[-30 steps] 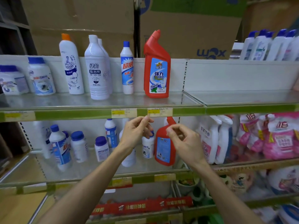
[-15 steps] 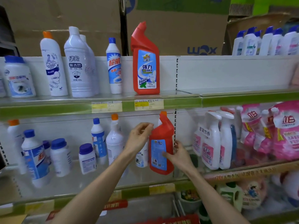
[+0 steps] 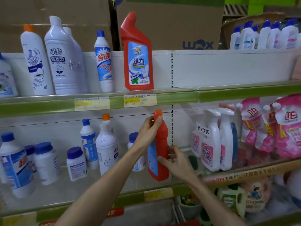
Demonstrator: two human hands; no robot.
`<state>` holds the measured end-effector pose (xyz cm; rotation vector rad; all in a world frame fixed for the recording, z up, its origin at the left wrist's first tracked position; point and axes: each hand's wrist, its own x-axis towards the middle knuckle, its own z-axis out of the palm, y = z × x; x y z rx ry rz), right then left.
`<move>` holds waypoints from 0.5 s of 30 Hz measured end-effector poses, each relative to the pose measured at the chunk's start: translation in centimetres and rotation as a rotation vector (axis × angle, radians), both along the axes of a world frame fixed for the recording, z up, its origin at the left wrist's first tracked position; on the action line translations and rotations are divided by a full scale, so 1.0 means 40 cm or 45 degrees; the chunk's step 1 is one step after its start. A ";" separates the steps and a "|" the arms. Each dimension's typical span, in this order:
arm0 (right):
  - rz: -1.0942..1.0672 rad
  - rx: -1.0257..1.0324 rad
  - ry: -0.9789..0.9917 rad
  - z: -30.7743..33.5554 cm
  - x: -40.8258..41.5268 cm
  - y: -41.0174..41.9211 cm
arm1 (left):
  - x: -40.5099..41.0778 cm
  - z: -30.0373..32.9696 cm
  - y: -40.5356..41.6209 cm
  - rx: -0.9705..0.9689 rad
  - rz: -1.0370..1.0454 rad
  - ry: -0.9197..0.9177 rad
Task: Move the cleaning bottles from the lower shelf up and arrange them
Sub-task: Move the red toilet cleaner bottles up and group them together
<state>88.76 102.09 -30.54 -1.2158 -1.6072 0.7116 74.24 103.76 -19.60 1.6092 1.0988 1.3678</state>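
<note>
Head view: I see the red bottle (image 3: 160, 154) upright at the lower shelf (image 3: 91, 204)'s right end, my left hand (image 3: 149, 129) clamped around its neck, right hand (image 3: 176, 162) gripping its lower side. Another red bottle (image 3: 138, 62) stands on the upper shelf (image 3: 179, 97).

Red bottle (image 3: 160, 154) on lower shelf (image 3: 97, 196), left hand (image 3: 149, 129) at neck, right hand (image 3: 176, 160) at side.

Held bottle (image 3: 160, 154) on lower shelf (image 3: 91, 204), left of spray bottles (image 3: 216, 141), below upper-shelf bottle (image 3: 138, 57).
</note>
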 end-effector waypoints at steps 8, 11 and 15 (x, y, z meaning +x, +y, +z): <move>0.070 0.283 -0.157 -0.036 0.027 -0.035 | 0.040 -0.008 0.027 0.086 0.172 -0.047; 0.032 0.223 -0.081 -0.036 0.029 -0.032 | 0.042 -0.010 0.027 0.115 0.177 -0.155; 0.063 -0.032 -0.086 -0.043 0.026 -0.028 | 0.020 -0.021 0.004 0.194 0.099 -0.223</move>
